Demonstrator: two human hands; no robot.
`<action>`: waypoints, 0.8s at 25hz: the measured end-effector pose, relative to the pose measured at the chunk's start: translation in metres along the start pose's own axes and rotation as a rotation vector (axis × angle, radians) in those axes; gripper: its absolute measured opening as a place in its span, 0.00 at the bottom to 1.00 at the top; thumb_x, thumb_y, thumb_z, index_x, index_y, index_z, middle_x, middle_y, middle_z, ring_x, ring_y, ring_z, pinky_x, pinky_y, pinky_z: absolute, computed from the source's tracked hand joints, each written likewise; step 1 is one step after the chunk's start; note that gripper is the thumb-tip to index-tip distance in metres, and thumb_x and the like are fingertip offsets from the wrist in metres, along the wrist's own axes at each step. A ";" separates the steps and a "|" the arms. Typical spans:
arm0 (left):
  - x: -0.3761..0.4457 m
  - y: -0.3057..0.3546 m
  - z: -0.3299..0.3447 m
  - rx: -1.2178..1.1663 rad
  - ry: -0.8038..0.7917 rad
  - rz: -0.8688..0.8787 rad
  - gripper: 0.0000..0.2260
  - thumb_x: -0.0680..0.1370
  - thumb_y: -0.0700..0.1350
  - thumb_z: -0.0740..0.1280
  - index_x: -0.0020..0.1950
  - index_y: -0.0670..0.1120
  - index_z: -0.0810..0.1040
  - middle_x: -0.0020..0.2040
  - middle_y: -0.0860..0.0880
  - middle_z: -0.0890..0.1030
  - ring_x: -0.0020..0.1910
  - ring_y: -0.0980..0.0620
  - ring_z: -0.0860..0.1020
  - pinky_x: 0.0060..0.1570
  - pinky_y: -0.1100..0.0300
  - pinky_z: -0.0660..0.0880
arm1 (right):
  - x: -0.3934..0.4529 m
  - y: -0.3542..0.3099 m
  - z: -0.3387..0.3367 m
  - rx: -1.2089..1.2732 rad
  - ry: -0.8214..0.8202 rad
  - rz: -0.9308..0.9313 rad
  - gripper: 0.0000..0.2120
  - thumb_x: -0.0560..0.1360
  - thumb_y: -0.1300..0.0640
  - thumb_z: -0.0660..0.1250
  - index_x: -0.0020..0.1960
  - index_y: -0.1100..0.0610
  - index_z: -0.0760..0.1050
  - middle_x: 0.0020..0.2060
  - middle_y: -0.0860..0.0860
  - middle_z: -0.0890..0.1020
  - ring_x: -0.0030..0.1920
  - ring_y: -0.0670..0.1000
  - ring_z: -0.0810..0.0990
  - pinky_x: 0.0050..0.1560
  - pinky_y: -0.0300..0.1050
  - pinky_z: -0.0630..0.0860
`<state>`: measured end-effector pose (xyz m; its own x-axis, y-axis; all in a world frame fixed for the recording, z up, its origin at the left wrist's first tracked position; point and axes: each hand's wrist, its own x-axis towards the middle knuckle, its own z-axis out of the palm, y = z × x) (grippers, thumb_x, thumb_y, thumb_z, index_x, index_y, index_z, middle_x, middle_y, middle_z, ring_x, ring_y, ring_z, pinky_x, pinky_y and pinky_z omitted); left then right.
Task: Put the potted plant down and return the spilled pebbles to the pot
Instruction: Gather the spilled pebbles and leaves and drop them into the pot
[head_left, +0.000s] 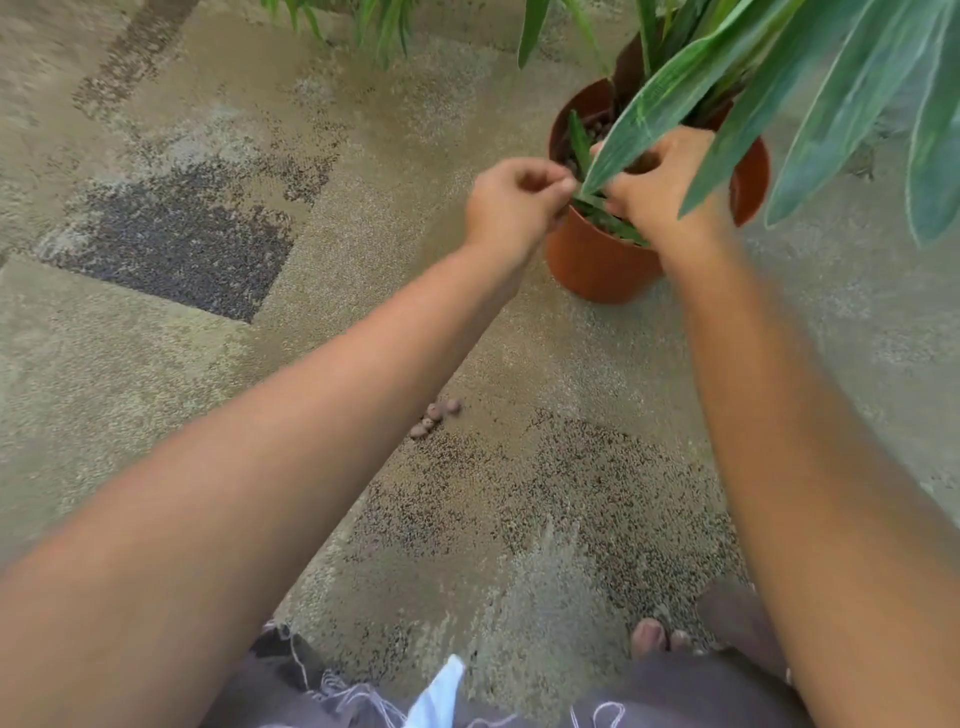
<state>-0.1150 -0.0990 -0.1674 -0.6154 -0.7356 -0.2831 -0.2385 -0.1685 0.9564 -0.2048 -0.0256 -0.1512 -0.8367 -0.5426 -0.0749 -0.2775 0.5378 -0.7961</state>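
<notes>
The rough concrete floor (218, 374), blotched with dark patches, fills the view. At about one o'clock the plant (810, 93) spreads long striped leaves over its brown pot (597, 265), which stands upright on the floor. The right hand (662, 182) lies on the pot's near rim among the leaves, fingers curled; what it grips I cannot tell. The left hand (511, 205), just beside the rim at its nine o'clock, is closed with fingertips pinched together. A few pebbles (434, 415) lie on the floor near centre, well apart from the pot.
</notes>
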 end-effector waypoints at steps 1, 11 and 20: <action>0.007 0.012 0.010 0.027 0.004 0.031 0.06 0.74 0.36 0.66 0.37 0.42 0.77 0.35 0.44 0.79 0.33 0.49 0.76 0.39 0.56 0.74 | 0.004 0.002 -0.009 -0.097 -0.003 -0.025 0.12 0.73 0.57 0.68 0.56 0.57 0.79 0.47 0.51 0.81 0.50 0.49 0.80 0.53 0.44 0.76; 0.022 -0.026 -0.050 0.708 -0.033 0.125 0.16 0.74 0.48 0.66 0.60 0.45 0.72 0.58 0.48 0.77 0.50 0.52 0.76 0.48 0.60 0.75 | -0.019 0.000 0.030 -0.161 0.070 -0.303 0.13 0.70 0.58 0.70 0.54 0.58 0.75 0.48 0.49 0.76 0.46 0.47 0.76 0.41 0.29 0.70; -0.052 -0.123 -0.160 1.451 -0.518 -0.039 0.32 0.64 0.45 0.76 0.63 0.52 0.64 0.57 0.47 0.67 0.45 0.51 0.75 0.42 0.59 0.77 | -0.109 0.052 0.134 -0.644 -0.928 -0.264 0.27 0.67 0.59 0.73 0.62 0.49 0.68 0.58 0.53 0.73 0.52 0.53 0.77 0.49 0.46 0.79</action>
<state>0.0660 -0.1449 -0.2587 -0.7031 -0.3933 -0.5924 -0.5729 0.8068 0.1444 -0.0647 -0.0253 -0.2651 -0.1226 -0.8083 -0.5758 -0.8041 0.4210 -0.4198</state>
